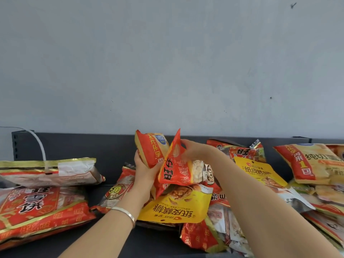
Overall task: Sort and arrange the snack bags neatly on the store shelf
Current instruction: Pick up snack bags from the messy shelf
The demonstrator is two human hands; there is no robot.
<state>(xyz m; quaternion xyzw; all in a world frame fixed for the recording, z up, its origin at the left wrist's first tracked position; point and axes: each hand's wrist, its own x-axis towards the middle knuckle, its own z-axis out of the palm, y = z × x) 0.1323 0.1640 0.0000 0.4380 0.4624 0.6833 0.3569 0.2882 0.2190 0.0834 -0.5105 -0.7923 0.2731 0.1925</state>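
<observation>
My left hand [144,171] grips a red and gold snack bag [151,148] held upright over the middle of the dark shelf [119,243]. My right hand [193,150] pinches the top of a red bag with a clear window [179,170], tilted against the first bag. Under both lies a yellow walnut bag [176,207] on a loose heap of red bags [201,235]. A silver bracelet sits on my left wrist.
Two large red bags [37,207] are stacked at the left, a flatter one [52,171] behind them. More bags [312,162] pile up at the right, with a second yellow bag [258,173]. A grey wall rises behind; a white cable [38,142] hangs at the back left.
</observation>
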